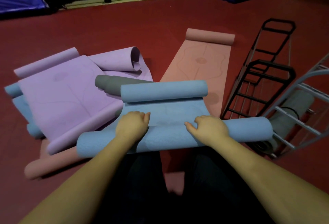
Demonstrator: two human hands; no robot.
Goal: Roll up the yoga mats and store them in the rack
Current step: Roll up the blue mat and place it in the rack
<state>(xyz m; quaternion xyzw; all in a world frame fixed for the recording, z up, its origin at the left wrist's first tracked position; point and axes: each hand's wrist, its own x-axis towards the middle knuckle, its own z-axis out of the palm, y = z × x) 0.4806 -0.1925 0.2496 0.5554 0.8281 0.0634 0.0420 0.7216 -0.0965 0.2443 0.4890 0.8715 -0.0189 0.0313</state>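
Both hands, left and right, curl over the near roll of the blue mat, set apart. Just right, a pale rack holds a rolled grey mat; a black rack lies behind it on the red floor.

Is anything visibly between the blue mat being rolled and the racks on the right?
Nothing visible blocks it. Both hands, left hand and right hand, rest on the blue mat, whose right end lies right beside the black rack and the pale metal rack, which already holds a grey mat.
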